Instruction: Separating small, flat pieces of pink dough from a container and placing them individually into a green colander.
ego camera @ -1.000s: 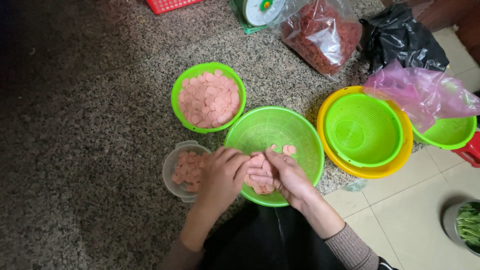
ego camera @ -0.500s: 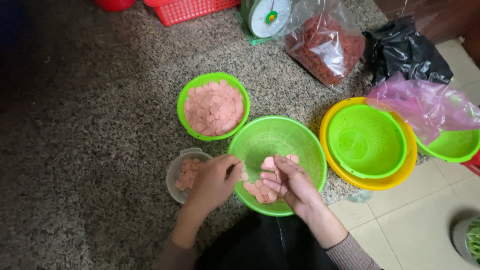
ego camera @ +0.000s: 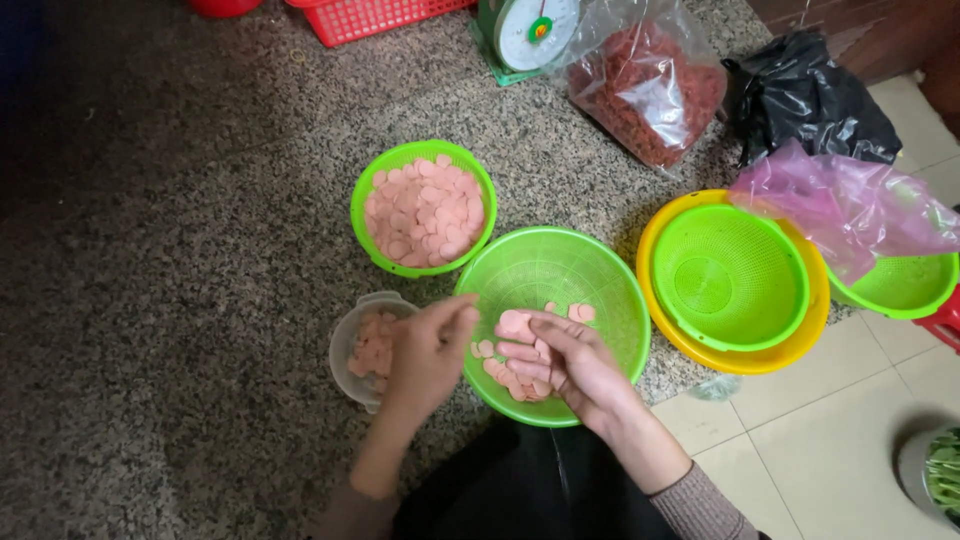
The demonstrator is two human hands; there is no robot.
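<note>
Since half a second ago both hands sit lower over the near rim of the colander, and the left hand [ego camera: 428, 352] has drawn slightly away from the right, toward the small clear container.

Thin pink sausage slices [ego camera: 515, 326] lie stacked on the right hand's [ego camera: 565, 362] fingers, just below the middle of the frame. They look light, soft and floppy, probably a little greasy, so they would slide against each other and tear if pinched hard; the flat faces or the edge of a short stack seem the safest hold. The right hand's fingers are curled under and around the stack, thumb on top, closed loosely on it. The left hand's thumb and forefinger point toward that stack with their tips nearly together; whether a slice is between them I cannot tell.

More loose slices lie beneath the hands in the large green colander [ego camera: 590, 275], at centre frame. Left of it, under the left wrist, stands the clear plastic container [ego camera: 349, 345] partly filled with slices. Above, a smaller green basket [ego camera: 365, 200] is heaped with them. At right, a green colander nests in a yellow basin [ego camera: 655, 235]; a pink plastic bag [ego camera: 850, 205] and a black bag [ego camera: 815, 100] lie beyond. A scale [ego camera: 525, 30] and a clear bag of dried red stuff [ego camera: 650, 85] sit at the top edge on the speckled stone counter [ego camera: 180, 250].
</note>
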